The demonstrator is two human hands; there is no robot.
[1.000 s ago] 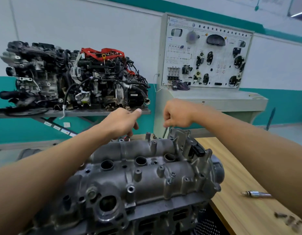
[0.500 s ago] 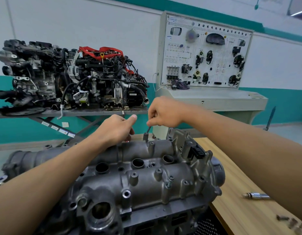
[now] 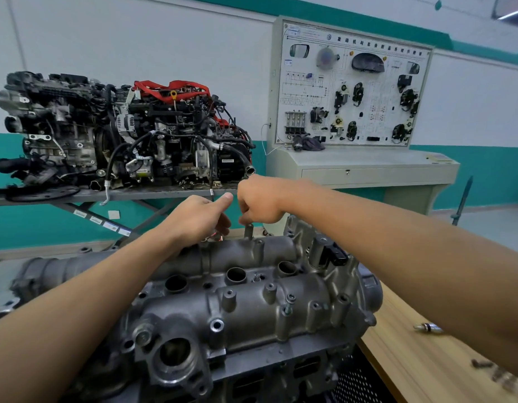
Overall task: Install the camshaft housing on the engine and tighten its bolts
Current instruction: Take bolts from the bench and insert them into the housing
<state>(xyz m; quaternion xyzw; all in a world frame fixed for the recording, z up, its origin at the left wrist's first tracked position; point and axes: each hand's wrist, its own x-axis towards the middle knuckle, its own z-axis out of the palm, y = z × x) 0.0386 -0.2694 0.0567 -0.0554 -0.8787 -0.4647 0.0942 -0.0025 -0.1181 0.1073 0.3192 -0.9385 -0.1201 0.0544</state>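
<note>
Housing (image 3: 252,301) is seated on the engine, right in front of me at the bench (image 3: 426,359) edge. Right hand (image 3: 260,202) has dropped since half a second ago: then the bolt hung clear above the rear boss (image 3: 248,230), now my fingertips are pinched right on top of it, bolt hidden under them. Probably in the hole, ready to finger-start. Left hand (image 3: 196,219) is just beside, thumb out, fingers curled under. Can't tell if it grips anything.

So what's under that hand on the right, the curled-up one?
Under the right hand a tall round post sticks up from the far edge of the camshaft housing. The curled fingers cover its top, so any bolt there is hidden.
</note>
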